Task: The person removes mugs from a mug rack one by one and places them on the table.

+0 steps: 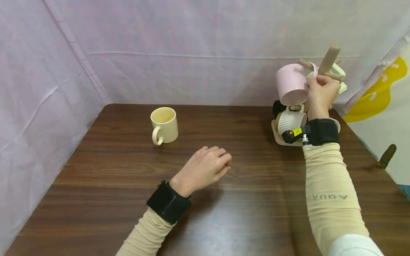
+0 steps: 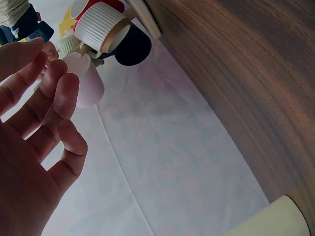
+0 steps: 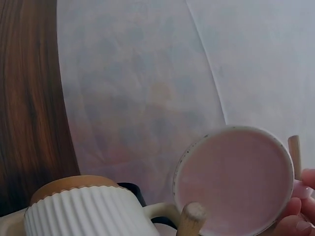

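Note:
At the back right, my right hand (image 1: 322,91) pinches the handle of a pink mug (image 1: 289,81). The mug tilts mouth-down beside a peg of the wooden mug rack (image 1: 329,59); the right wrist view looks at its round underside or opening. Whether the peg bears its weight I cannot tell. Below it a white ribbed mug (image 3: 88,214) with a tan base hangs on the rack. My left hand (image 1: 207,167) hovers above the middle of the table, fingers loosely curled, holding nothing. A pale yellow mug (image 1: 167,126) stands upright behind and left of it.
A dark mug (image 2: 134,46) hangs behind the ribbed one, and a pale green mug (image 1: 340,74) shows partly behind my right hand. The rack's base (image 1: 279,139) sits near the back right edge of the brown table (image 1: 232,220). Pale curtains (image 1: 184,27) enclose the back and left.

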Available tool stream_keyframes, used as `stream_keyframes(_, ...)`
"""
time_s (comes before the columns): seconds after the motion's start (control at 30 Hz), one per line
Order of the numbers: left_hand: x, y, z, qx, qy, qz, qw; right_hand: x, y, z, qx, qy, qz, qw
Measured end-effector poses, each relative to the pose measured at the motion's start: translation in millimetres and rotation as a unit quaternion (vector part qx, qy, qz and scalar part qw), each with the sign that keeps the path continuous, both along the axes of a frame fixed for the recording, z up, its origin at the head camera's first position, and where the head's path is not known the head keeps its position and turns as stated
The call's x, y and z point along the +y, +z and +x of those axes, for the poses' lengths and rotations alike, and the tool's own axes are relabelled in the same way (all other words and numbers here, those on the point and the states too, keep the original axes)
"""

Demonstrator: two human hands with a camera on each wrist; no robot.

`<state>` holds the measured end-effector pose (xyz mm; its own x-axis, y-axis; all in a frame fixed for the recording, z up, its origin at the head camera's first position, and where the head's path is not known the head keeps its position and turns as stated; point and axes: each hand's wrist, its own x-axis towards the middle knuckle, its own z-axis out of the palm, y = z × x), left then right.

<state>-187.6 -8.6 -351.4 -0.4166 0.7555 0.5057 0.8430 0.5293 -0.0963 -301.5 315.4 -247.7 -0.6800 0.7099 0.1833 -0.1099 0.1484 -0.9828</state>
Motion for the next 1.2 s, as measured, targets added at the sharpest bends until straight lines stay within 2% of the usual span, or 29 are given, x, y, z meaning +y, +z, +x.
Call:
stream_keyframes(0.17, 1.8, 0.2, -0.4, 0.006, -0.004, 0.004, 1.0000, -4, 5.0, -1.5, -0.003, 0.006, 0.013, 0.9999)
stream_keyframes(0.27, 2.5, 0.5, 0.0, 0.007, -0.005, 0.005, 1.0000, -6, 9.9, -1.2, 0.017, 0.027, -0.032, 0.9990)
stream_keyframes(0.37, 2.6, 1.2, 0.8, 0.002, -0.006, 0.007, 1.0000, -7, 13.9, 0.3, 0.038, 0.053, -0.089, 0.9939)
stream_keyframes(0.63, 2.7, 0.1, 0.4, -0.005, -0.005, 0.004, 1.0000, -12, 19.2, 2.0, 0.075, 0.092, -0.172, 0.9779)
stream_keyframes(0.77, 2.5, 0.1, 1.1, -0.009, -0.002, 0.006, 0.9999, -15, 21.3, 1.0, 0.078, 0.111, -0.204, 0.9696)
stream_keyframes(1.1, 4.9, 2.1, 2.4, -0.010, -0.004, 0.009, 0.9999, -14, 23.6, -1.2, 0.076, 0.131, -0.237, 0.9596)
stream_keyframes(1.2, 4.9, 1.8, 2.5, -0.011, -0.002, 0.007, 0.9999, -13, 22.4, -1.8, 0.076, 0.135, -0.232, 0.9602)
